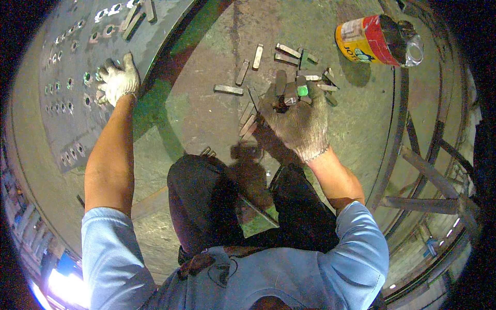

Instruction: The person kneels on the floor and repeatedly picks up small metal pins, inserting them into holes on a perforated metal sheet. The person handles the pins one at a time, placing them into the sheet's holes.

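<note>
Your left hand (119, 80), in a white knitted work glove, lies flat with its fingers spread on the large grey steel plate drilled with rows of small round holes (62, 103), in the upper left of the frame. It grips nothing; the palm presses on the plate near its right edge.

Your right hand (297, 116), gloved the same way, sits just right of centre, fingers curled shut around a small dark metal piece with a green-tinted end (301, 91). The piece pokes out above your knuckles; its exact shape is hard to tell.

Just beyond that hand, short flat grey metal bars (258, 57) lie scattered over the rough concrete floor (206, 113), some touching your fingers. In the upper right, a red and yellow tin can (369, 41) lies on its side, well apart from both hands. Your dark-trousered knees (206, 201) fill the lower centre.
</note>
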A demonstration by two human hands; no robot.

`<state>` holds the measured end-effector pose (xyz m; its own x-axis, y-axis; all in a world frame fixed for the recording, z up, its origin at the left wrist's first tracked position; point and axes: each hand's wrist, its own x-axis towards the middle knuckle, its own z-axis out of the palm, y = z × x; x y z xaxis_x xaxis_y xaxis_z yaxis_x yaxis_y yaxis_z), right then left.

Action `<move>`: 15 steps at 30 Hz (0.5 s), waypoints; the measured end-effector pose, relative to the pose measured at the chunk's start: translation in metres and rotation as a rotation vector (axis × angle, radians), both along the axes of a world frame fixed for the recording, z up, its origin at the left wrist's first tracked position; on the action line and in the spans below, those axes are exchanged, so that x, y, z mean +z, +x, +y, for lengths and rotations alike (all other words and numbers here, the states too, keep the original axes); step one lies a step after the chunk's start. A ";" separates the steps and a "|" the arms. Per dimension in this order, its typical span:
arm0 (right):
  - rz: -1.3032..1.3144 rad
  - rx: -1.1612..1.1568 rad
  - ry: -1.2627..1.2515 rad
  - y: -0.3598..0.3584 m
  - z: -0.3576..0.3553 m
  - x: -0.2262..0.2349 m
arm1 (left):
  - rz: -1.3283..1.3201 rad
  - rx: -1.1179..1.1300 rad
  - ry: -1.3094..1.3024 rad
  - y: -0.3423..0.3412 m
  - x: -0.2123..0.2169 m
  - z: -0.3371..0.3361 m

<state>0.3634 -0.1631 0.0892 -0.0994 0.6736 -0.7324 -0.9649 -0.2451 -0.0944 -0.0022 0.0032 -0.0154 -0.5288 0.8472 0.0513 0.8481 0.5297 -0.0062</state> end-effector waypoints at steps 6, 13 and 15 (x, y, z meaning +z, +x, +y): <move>-0.063 -0.040 -0.028 -0.001 0.004 0.006 | -0.002 0.021 -0.005 0.000 0.003 -0.001; -0.113 0.039 0.234 0.022 -0.008 -0.035 | -0.010 0.007 0.001 0.001 0.006 0.000; -0.016 0.041 0.237 0.037 -0.010 -0.038 | -0.038 -0.013 0.025 -0.002 0.000 0.002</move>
<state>0.4006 -0.1727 0.0508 -0.1204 0.8225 -0.5559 -0.9524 -0.2536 -0.1690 -0.0039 0.0049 -0.0153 -0.5196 0.8528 0.0529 0.8544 0.5182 0.0392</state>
